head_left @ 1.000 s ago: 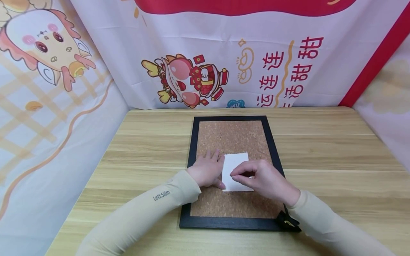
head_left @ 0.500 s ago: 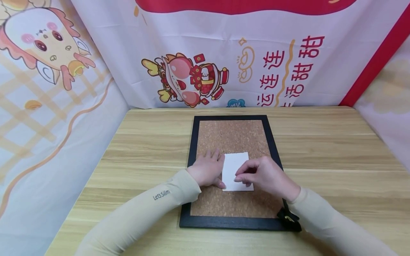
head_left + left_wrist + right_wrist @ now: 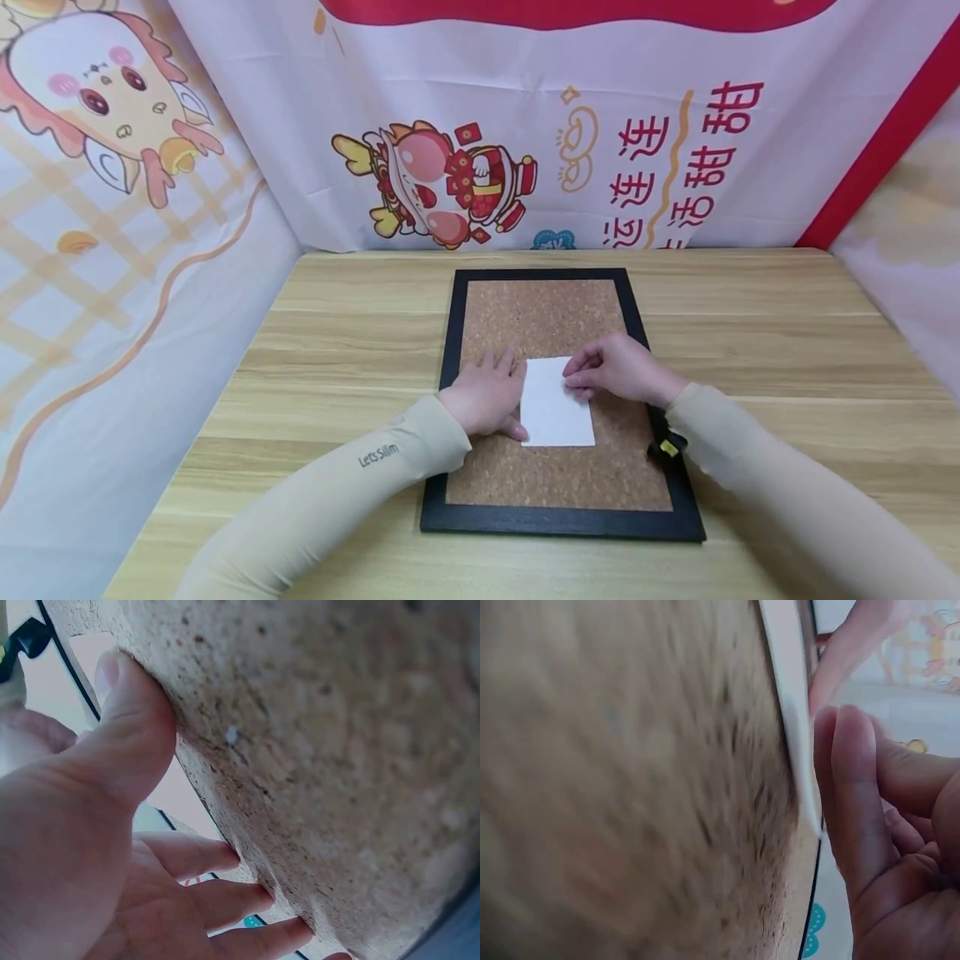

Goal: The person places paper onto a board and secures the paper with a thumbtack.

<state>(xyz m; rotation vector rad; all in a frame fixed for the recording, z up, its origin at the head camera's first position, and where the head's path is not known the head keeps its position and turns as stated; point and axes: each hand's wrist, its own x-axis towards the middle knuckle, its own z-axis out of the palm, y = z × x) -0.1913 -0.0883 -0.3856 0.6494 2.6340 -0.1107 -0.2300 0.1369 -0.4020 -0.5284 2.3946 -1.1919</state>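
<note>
A white sheet of paper [image 3: 553, 421] lies on a cork board [image 3: 558, 522] with a black frame. My left hand [image 3: 486, 398] rests flat with fingers spread, its thumb and index finger touching the paper's left edge. In the left wrist view, the thumb of the left hand [image 3: 112, 780] presses a corner of the paper [image 3: 178, 793]. Over the paper's upper right edge is my right hand [image 3: 621, 369], fingers curled, thumb and index tips together. Nothing shows between those tips in the right wrist view, where the right hand [image 3: 889, 825] is beside the paper [image 3: 791, 697].
The board lies on a wood-grain table [image 3: 337, 333]. Behind the table hangs a printed cloth [image 3: 300, 100] with a cartoon figure and red characters. Another printed cloth [image 3: 225, 308] borders the left side. A black strap [image 3: 666, 448] sits at the right wrist.
My right hand has moved up and slightly right over the paper, from its lower middle to its upper right edge. The left hand has stayed in place.
</note>
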